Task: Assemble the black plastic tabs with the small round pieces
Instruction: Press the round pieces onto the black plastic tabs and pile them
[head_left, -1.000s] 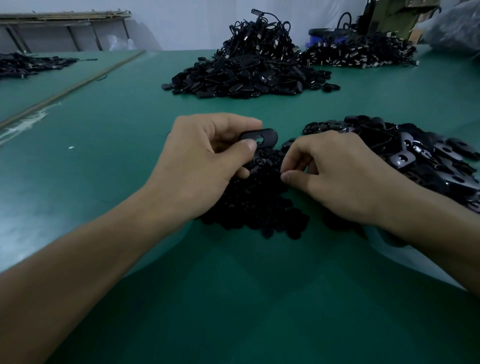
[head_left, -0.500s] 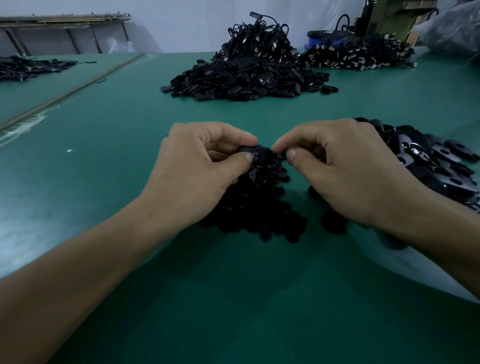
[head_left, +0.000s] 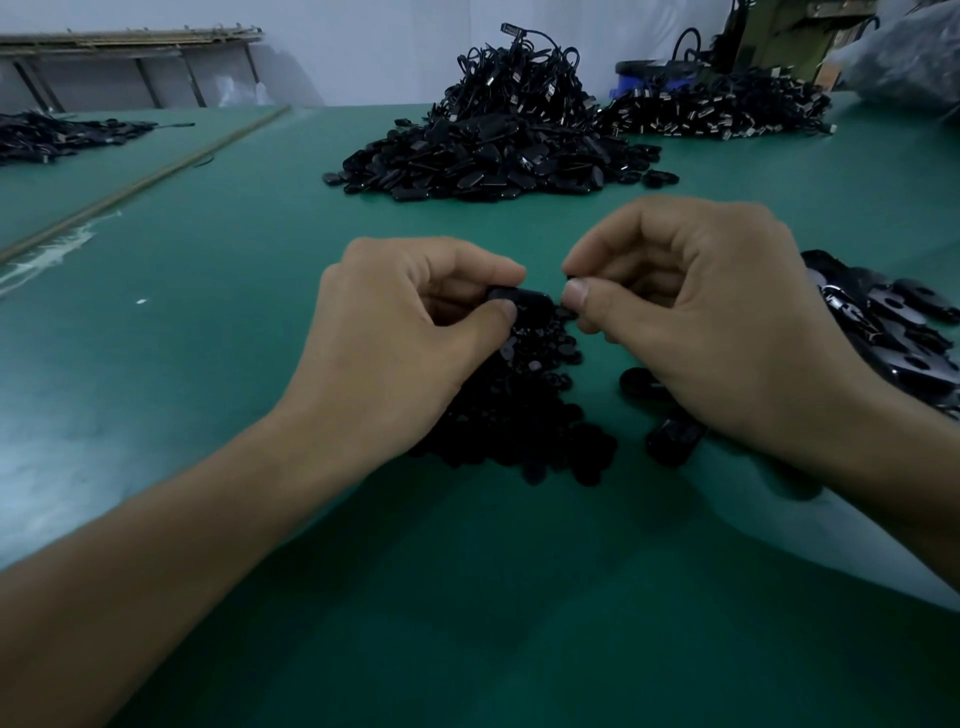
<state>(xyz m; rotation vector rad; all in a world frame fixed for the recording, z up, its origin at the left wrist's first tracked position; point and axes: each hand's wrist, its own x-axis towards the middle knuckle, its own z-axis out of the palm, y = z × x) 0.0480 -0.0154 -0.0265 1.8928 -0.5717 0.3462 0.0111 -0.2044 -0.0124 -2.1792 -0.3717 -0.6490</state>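
My left hand (head_left: 400, 332) pinches a black plastic tab (head_left: 524, 301) between thumb and curled fingers, just above a heap of small round black pieces (head_left: 519, 410) on the green table. My right hand (head_left: 701, 317) hovers close to the tab's right end, thumb and forefinger pinched on something tiny and dark that is mostly hidden, probably a small round piece (head_left: 567, 274). To the right lies a pile of loose black tabs (head_left: 893, 332), partly covered by my right wrist.
A large mound of black tabs and corded parts (head_left: 498, 150) sits at the back centre, another pile (head_left: 727, 111) at the back right, and one (head_left: 57, 135) on the far left. A strip (head_left: 150, 176) runs diagonally across the green table (head_left: 467, 597).
My right hand rose from the heap of round pieces and came up beside the tab. My left hand lowered slightly, still holding the tab.
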